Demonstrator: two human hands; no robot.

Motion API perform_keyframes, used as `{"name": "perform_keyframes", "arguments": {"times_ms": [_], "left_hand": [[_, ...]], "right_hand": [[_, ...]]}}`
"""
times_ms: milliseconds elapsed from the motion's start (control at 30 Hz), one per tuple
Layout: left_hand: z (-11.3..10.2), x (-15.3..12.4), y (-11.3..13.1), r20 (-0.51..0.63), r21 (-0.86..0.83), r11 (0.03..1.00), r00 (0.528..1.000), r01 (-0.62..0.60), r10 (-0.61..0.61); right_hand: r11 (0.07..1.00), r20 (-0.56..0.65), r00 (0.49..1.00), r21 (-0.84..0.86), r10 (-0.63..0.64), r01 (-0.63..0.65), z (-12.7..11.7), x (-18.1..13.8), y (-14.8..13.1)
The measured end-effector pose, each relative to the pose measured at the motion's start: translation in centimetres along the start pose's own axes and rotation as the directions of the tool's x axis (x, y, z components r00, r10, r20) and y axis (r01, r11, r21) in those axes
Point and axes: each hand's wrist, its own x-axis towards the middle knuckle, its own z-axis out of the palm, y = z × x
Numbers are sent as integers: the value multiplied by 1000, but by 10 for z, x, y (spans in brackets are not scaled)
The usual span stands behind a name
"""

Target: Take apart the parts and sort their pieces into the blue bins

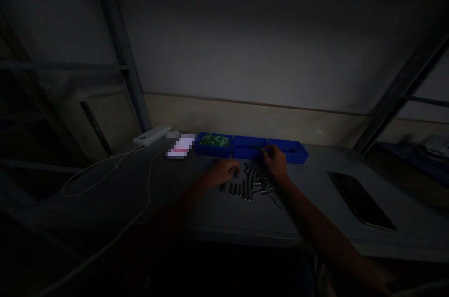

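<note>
1. Many metal cylinders [257, 184] lie loose on the counter [312, 176], presumably for easy reach.
2. Left hand [221, 172]: grip curled beside them, contents unclear.
3. Right hand [276, 162] at middle blue bin [245, 153]: fingertips converged; cannot tell if pinching.

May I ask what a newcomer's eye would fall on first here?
Likely the bright, pixelated rectangle on the dim table, left of the three blue bins. Next, perhaps, the bins themselves, in a row, with green pieces in the leftmost. Metallic pieces lie before them, by the left hand and right hand.
</note>
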Motion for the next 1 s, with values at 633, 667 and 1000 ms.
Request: {"name": "perform_keyframes", "arguments": {"times_ms": [633,667,1000], "left_hand": [[-1,4,4,-269,-16,999,962,-50,44],[-1,4,5,-287,-21,998,956,-62,53],[-2,5,9,-277,-179,983,957,39,-88]], "right_hand": [[956,368,893,227,-261,186,-1,-16,-31],[945,402,866,255,-297,205,0,-19,-36],[916,443,838,371,-320,154,5,-28,-42]]}}
